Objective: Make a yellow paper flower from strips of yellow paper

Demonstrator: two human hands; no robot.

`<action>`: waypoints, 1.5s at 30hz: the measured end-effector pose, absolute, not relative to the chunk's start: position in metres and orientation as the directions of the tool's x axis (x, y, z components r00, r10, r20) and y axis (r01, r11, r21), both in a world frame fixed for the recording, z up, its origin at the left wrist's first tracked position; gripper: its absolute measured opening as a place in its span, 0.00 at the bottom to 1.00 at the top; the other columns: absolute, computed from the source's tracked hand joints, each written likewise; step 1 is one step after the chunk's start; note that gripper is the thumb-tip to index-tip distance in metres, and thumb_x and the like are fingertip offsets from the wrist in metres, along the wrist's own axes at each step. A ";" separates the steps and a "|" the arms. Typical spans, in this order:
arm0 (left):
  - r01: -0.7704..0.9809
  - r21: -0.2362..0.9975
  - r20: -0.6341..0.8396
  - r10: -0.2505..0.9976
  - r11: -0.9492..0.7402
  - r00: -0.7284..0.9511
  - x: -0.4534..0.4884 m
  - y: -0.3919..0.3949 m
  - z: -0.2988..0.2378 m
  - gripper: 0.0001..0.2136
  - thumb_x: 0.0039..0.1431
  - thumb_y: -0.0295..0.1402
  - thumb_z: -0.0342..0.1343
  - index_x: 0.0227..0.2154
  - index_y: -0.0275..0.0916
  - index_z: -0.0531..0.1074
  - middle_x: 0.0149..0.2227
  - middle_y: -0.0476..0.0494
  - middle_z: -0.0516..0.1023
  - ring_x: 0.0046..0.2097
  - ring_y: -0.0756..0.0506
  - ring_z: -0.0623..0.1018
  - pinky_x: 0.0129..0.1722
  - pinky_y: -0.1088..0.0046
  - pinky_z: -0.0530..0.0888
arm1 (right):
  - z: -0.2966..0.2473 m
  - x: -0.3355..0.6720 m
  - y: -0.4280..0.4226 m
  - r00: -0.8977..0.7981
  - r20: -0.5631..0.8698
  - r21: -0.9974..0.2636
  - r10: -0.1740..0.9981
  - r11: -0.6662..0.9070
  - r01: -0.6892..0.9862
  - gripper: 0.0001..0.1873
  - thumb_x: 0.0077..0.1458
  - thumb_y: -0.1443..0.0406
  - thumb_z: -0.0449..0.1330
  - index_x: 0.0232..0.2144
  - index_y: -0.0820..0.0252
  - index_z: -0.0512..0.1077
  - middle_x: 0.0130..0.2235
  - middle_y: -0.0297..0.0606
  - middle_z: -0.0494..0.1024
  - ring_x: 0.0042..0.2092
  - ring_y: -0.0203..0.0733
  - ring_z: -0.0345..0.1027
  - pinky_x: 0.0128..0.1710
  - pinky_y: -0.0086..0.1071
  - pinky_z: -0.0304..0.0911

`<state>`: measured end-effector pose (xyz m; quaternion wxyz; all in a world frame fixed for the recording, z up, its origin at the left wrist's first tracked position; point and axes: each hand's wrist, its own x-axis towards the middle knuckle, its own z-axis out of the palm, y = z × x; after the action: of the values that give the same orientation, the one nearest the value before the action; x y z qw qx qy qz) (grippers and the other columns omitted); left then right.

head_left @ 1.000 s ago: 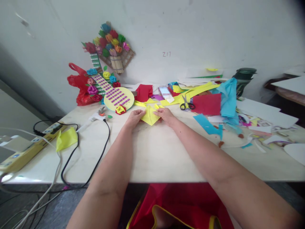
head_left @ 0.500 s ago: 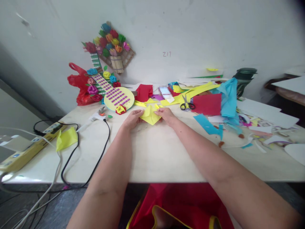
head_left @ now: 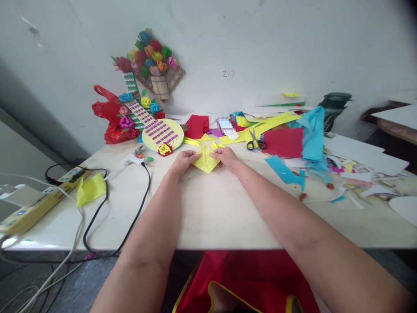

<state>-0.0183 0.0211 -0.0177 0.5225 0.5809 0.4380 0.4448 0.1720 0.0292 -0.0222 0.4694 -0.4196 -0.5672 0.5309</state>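
A folded piece of yellow paper (head_left: 206, 160) lies on the pale table (head_left: 211, 208), held between both my hands. My left hand (head_left: 183, 162) pinches its left edge with closed fingers. My right hand (head_left: 228, 158) grips its right edge, thumb on top. Both forearms stretch forward from the table's near edge.
Black-handled scissors (head_left: 256, 144) lie behind my right hand beside red (head_left: 283, 142), blue (head_left: 312, 130) and yellow paper scraps. A paper guitar craft (head_left: 153, 128) and red bag (head_left: 109, 117) stand at back left. A glue gun (head_left: 133, 159) with black cord, a yellow power strip (head_left: 35, 204) and yellow paper (head_left: 90, 189) lie left.
My hands and the yellow paper stay in almost the same spot; the fingers have shifted slightly on the paper's edges.
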 end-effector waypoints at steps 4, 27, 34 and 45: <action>0.062 0.995 0.062 0.977 -0.076 0.205 -0.017 0.020 -0.017 0.14 0.39 0.41 0.63 0.21 0.35 0.69 0.22 0.50 0.71 0.24 0.52 0.70 0.24 0.77 0.65 | -0.024 0.172 0.031 -0.226 0.094 -0.996 0.970 0.089 -0.029 0.10 0.37 0.62 0.65 0.24 0.62 0.73 0.22 0.32 0.73 0.22 0.33 0.63 0.14 0.24 0.56; -0.206 0.978 0.031 0.957 0.030 0.289 -0.016 0.017 -0.012 0.14 0.39 0.29 0.60 0.34 0.32 0.73 0.32 0.40 0.78 0.34 0.44 0.77 0.33 0.67 0.74 | -0.021 0.173 0.029 -0.270 0.103 -0.989 0.957 0.071 -0.127 0.13 0.40 0.69 0.60 0.33 0.64 0.76 0.22 0.33 0.76 0.20 0.31 0.63 0.16 0.24 0.56; -0.206 0.979 0.049 0.961 0.008 0.271 -0.017 0.017 -0.013 0.11 0.41 0.28 0.59 0.32 0.33 0.74 0.33 0.40 0.78 0.35 0.43 0.77 0.34 0.65 0.74 | -0.023 0.173 0.030 -0.278 0.102 -0.986 0.955 0.059 -0.156 0.13 0.39 0.69 0.60 0.32 0.63 0.76 0.25 0.36 0.77 0.22 0.32 0.65 0.17 0.24 0.58; -0.209 0.978 0.033 0.969 0.020 0.244 -0.014 0.016 -0.011 0.08 0.40 0.27 0.56 0.27 0.33 0.75 0.28 0.42 0.77 0.31 0.45 0.76 0.32 0.67 0.74 | -0.020 0.175 0.027 -0.316 0.173 -0.962 0.933 0.090 -0.260 0.14 0.39 0.67 0.56 0.29 0.66 0.77 0.27 0.40 0.77 0.24 0.36 0.66 0.18 0.27 0.58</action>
<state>-0.0140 0.0163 -0.0106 0.6065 0.5041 0.3768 0.4858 0.1747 0.0268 -0.0205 0.4969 -0.3083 -0.5460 0.5999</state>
